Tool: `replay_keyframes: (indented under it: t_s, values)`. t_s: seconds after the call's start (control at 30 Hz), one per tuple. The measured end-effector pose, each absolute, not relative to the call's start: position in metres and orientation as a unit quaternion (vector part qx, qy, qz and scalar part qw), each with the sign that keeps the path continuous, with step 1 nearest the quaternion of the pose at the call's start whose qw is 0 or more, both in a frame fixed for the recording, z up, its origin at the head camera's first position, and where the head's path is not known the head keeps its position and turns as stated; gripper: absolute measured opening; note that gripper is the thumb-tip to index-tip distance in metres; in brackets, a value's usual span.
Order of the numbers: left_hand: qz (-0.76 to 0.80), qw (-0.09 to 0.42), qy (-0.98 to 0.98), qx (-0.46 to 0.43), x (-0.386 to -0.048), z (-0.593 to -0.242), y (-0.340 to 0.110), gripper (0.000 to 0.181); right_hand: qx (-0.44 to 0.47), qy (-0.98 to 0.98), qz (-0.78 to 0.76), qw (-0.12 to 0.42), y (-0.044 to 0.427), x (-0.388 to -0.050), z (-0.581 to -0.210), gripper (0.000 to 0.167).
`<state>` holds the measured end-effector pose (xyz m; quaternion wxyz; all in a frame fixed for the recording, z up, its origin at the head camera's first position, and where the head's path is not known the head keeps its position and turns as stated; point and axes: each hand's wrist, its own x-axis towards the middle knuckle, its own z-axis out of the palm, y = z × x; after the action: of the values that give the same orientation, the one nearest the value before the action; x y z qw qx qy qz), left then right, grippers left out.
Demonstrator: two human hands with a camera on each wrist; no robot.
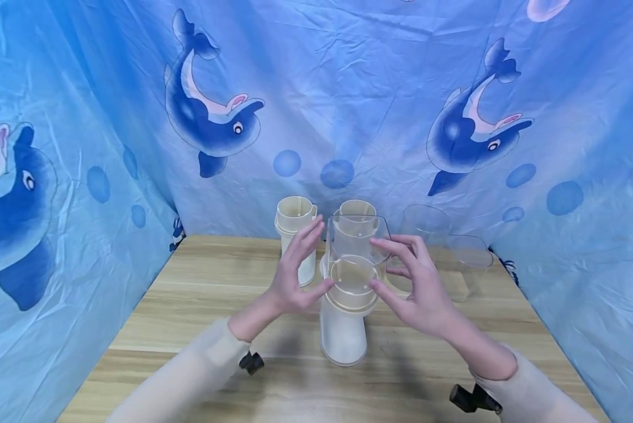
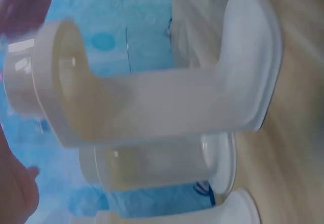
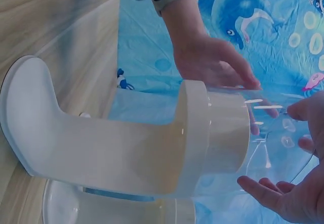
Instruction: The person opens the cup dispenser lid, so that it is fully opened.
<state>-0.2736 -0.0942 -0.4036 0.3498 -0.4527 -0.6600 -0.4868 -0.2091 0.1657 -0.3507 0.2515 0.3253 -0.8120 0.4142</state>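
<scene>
A white plastic stand (image 1: pixel 343 338) with a flat foot and a round collar stands upright in the middle of the table. Over its collar sits a clear container (image 3: pixel 276 158), see-through and hard to make out at its edges. My right hand (image 1: pixel 422 291) holds this container from the right, its thumb and fingertips at the wall. On the opposite side my left hand (image 1: pixel 295 273) has its fingers fairly straight, with the thumb near the container's lower wall; firm contact there is unclear. The left wrist view shows the stand's collar (image 2: pixel 45 77) side-on, with the container mostly out of frame.
Behind stand two similar white stands, one on the left (image 1: pixel 295 235) and one partly hidden (image 1: pixel 357 208). Further clear containers (image 1: pixel 427 220) are at the back right. A blue dolphin-printed cloth (image 1: pixel 337 88) hangs behind the wooden table (image 1: pixel 189 294) and along its sides.
</scene>
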Motion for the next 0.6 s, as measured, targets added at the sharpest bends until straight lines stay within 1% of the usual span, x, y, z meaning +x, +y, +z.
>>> replay_keyframes:
  t_s: [0.07,0.13,0.17,0.27,0.33,0.4,0.5,0.6]
  values:
    - [-0.513,0.299,-0.654,-0.469,-0.281,-0.402,-0.094,0.094,0.331,-0.811,0.413,0.25,0.167,-0.211,-0.352,0.069]
    - [-0.529,0.269,-0.65,-0.475,-0.283,-0.401,-0.093,0.095,0.341,-0.808,0.412,0.247,0.17,-0.214,-0.353,0.069]
    - [-0.531,0.263,-0.649,-0.477,-0.283,-0.401,-0.092,0.096,0.348,-0.805,0.413,0.245,0.172,-0.216,-0.354,0.068]
    - [-0.522,0.276,-0.655,-0.473,-0.279,-0.403,-0.089,0.097,0.372,-0.792,0.427,0.228,0.178,-0.224,-0.357,0.07]
    - [-0.513,0.289,-0.659,-0.467,-0.277,-0.406,-0.09,0.098,0.386,-0.777,0.45,0.211,0.181,-0.228,-0.359,0.073]
    - [-0.51,0.291,-0.666,-0.461,-0.277,-0.408,-0.092,0.101,0.394,-0.762,0.472,0.206,0.185,-0.23,-0.36,0.076]
    - [-0.519,0.27,-0.668,-0.46,-0.279,-0.409,-0.096,0.106,0.394,-0.741,0.501,0.21,0.188,-0.228,-0.361,0.08]
    - [-0.527,0.25,-0.673,-0.456,-0.278,-0.409,-0.097,0.108,0.391,-0.733,0.515,0.212,0.189,-0.222,-0.363,0.077]
